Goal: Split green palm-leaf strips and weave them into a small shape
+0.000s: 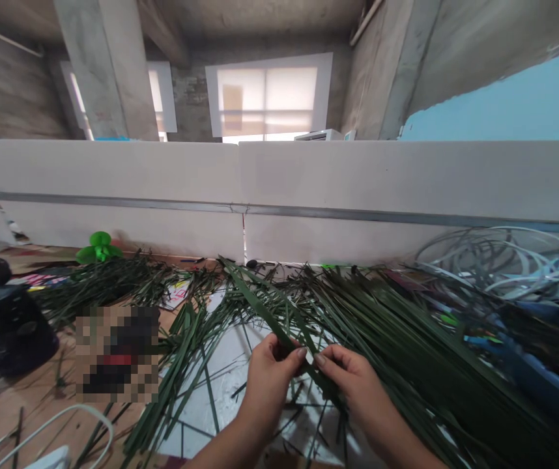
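Two long green leaf strips cross over the middle of the table. My left hand [274, 371] pinches one leaf strip [264, 312] between thumb and forefinger; its far end points up and to the left. Close beside it, my right hand [348, 374] has thumb and forefinger closed on a second leaf strip [305, 329]. The fingertips of both hands almost meet. Under the hands lies a white sheet [225, 368] strewn with cut leaf pieces.
Long leaves [406, 352] are heaped at right, near a blue basin [543, 374] and coiled white strips [509, 260]. Narrow strips [176, 378] lie left, with a black container [8, 332], a green plastic object [100, 249] and a white cable [84, 409]. A white partition [162, 221] closes the back.
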Demonstrator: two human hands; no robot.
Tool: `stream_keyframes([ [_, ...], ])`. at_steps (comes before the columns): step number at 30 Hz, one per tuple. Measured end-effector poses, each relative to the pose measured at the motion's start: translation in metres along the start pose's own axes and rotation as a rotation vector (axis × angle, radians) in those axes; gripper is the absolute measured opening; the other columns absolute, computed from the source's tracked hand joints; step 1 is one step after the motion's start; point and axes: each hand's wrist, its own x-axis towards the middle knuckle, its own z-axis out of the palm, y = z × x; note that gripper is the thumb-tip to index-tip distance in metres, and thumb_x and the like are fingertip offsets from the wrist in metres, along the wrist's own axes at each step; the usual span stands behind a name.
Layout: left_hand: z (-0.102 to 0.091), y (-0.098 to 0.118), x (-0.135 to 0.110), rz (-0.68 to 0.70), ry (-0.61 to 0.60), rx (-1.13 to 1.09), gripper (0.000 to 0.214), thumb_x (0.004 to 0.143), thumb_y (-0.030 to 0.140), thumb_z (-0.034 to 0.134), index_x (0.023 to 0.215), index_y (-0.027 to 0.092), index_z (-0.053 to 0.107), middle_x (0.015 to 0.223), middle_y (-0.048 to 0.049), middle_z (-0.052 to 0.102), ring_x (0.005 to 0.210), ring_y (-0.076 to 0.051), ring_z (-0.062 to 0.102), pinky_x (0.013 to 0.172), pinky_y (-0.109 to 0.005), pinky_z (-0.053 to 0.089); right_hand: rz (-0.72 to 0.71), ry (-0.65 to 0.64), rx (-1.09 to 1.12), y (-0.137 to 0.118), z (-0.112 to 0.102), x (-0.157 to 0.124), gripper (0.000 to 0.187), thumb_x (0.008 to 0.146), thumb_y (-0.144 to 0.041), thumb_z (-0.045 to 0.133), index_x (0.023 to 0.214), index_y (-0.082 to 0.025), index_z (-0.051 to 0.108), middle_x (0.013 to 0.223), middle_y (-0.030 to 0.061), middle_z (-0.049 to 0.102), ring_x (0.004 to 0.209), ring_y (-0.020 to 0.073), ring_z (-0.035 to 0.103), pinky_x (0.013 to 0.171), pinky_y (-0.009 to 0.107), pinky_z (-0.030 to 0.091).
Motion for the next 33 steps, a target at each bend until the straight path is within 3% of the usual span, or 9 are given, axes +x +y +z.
stream_keyframes([
  [8,-0.010,-0.005,0.011,0.069,0.081,0.033,0.025,0.060,0.031,0.079,0.072,0.015,0.063,0.061,0.0007,0.063,0.055,-0.013,0.053,0.050,-0.023,0.043,-0.038,-0.063,-0.239,0.003,-0.004,0.000,0.030,0.074,-0.047,0.064,0.067,-0.018,0.061,0.060,-0.0013,0.053,0.059,0.0163,0.045,0.057,0.029,0.034],
  [12,-0.008,-0.007,0.010,0.026,0.011,0.059,0.025,0.058,0.029,0.078,0.073,0.016,0.063,0.060,0.0016,0.062,0.054,-0.012,0.052,0.049,-0.023,0.041,-0.151,-0.007,-0.356,0.003,-0.005,-0.001,0.028,0.077,-0.043,0.062,0.067,-0.017,0.068,0.068,0.0005,0.055,0.067,0.0179,0.048,0.062,0.030,0.034],
  [22,-0.004,-0.005,0.006,0.004,0.031,0.028,0.029,0.054,0.029,0.084,0.070,0.017,0.063,0.057,0.0026,0.061,0.051,-0.012,0.054,0.049,-0.024,0.043,-0.041,0.036,-0.101,0.008,-0.007,0.008,0.031,0.070,-0.047,0.067,0.063,-0.018,0.061,0.057,-0.0040,0.046,0.058,0.0138,0.036,0.056,0.028,0.028],
  [26,-0.006,-0.004,0.008,0.001,0.027,0.020,0.029,0.054,0.029,0.084,0.071,0.016,0.063,0.058,0.0024,0.061,0.052,-0.013,0.056,0.052,-0.026,0.047,-0.050,0.050,-0.097,0.010,-0.011,0.012,0.032,0.070,-0.048,0.070,0.062,-0.018,0.061,0.054,-0.0045,0.046,0.055,0.0129,0.037,0.054,0.027,0.027],
  [31,-0.010,0.001,0.011,-0.005,0.013,0.046,0.028,0.057,0.029,0.082,0.073,0.016,0.064,0.058,0.0025,0.060,0.054,-0.013,0.055,0.052,-0.025,0.046,-0.075,0.160,-0.129,0.013,-0.022,0.022,0.032,0.068,-0.050,0.070,0.064,-0.019,0.066,0.052,-0.0041,0.050,0.049,0.0121,0.038,0.049,0.027,0.027],
  [33,-0.010,-0.001,0.011,-0.040,-0.034,0.072,0.029,0.057,0.028,0.081,0.076,0.016,0.064,0.056,0.0035,0.058,0.052,-0.012,0.053,0.051,-0.025,0.044,-0.050,0.121,-0.151,0.009,-0.027,0.025,0.032,0.065,-0.050,0.074,0.062,-0.019,0.067,0.050,-0.0034,0.052,0.048,0.0130,0.041,0.049,0.028,0.030],
])
